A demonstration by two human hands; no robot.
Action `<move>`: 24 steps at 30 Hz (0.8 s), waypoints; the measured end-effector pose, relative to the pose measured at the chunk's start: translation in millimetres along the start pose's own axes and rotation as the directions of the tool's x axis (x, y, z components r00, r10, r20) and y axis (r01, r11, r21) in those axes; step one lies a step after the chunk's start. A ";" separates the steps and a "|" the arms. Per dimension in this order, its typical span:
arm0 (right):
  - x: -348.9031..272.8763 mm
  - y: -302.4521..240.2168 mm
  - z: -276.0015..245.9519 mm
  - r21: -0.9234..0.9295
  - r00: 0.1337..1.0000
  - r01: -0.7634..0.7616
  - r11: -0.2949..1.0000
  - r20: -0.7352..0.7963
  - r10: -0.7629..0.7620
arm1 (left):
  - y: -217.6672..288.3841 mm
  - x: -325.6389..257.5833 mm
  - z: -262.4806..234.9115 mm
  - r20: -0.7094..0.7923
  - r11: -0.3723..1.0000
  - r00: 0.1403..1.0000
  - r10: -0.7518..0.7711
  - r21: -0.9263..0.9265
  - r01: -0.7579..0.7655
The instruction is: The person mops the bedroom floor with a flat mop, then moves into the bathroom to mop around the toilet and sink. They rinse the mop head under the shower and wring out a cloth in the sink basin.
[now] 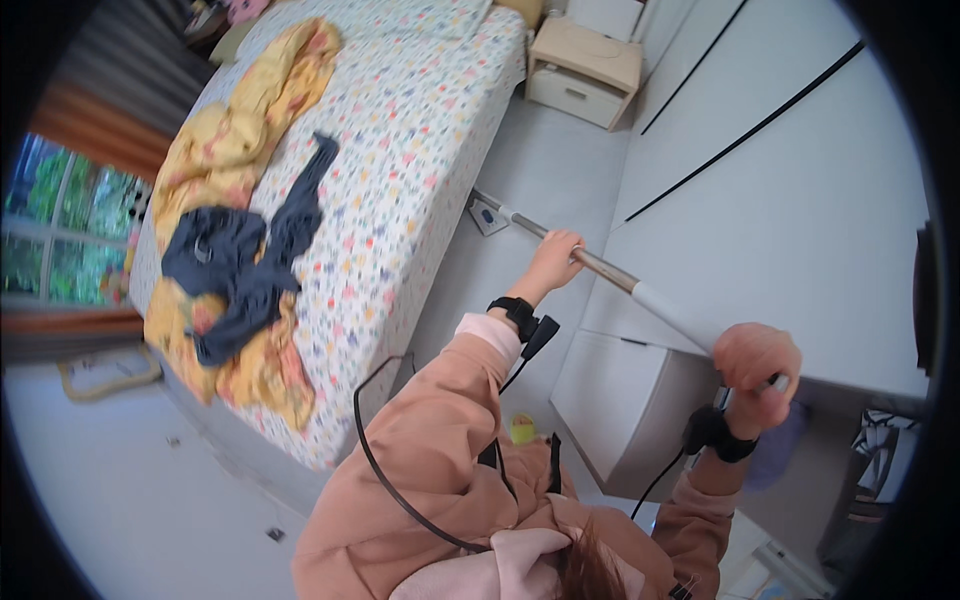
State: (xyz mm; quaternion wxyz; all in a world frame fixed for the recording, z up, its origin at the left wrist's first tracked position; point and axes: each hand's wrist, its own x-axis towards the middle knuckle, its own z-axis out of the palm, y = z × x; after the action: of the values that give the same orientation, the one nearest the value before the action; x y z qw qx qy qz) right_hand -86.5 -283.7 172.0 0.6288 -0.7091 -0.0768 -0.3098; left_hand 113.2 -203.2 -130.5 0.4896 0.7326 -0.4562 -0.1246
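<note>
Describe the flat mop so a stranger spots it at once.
Find the flower-print bed, then the grey floor along its right side. There the flat mop slants from the right hand, through the left hand, to its pale head beside the bed. Its long silver-and-white pole, gripped in both hands, sets it apart from the boxy nightstand.

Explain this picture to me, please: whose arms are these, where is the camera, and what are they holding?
No machine here: these are a person's two bare hands. A wide fisheye camera worn on the head looks down, so straight edges bend toward the rim. The left hand grips the pole of what looks like a flat mop partway along; the right hand holds its upper end. The mop's head is down beside the bed, where a rumpled yellow quilt and dark blue garment lie.
</note>
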 end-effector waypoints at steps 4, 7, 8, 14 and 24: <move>-49.7 -53.5 -7.0 0.130 0.978 0.032 0.991 0.199 -0.057 | 59.3 -83.3 28.3 -0.067 0.996 0.994 -0.081 0.028 0.083; -83.7 -92.9 -13.2 0.188 0.947 0.018 0.982 0.313 -0.077 | 105.9 -140.5 44.8 -0.113 0.990 0.984 -0.135 0.036 0.140; -89.7 -105.7 -16.7 0.195 0.927 0.005 0.981 0.366 -0.078 | 120.6 -156.4 48.1 -0.129 0.988 0.981 -0.143 0.033 0.148; -135.5 -159.6 -17.7 0.351 0.837 -0.084 0.932 0.532 -0.125 | 187.8 -261.5 60.6 -0.178 0.968 0.957 -0.231 0.060 0.245; -221.8 -233.0 27.3 0.504 0.672 -0.157 0.849 0.685 -0.282 | 276.0 -449.8 75.9 -0.353 0.906 0.854 -0.382 0.041 0.422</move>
State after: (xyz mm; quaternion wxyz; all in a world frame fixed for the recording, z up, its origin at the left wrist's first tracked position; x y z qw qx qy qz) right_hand -369.9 -149.8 249.3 0.6999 -0.5699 -0.4302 0.0139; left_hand -333.9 77.8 -57.1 0.4796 0.8494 -0.2087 -0.0703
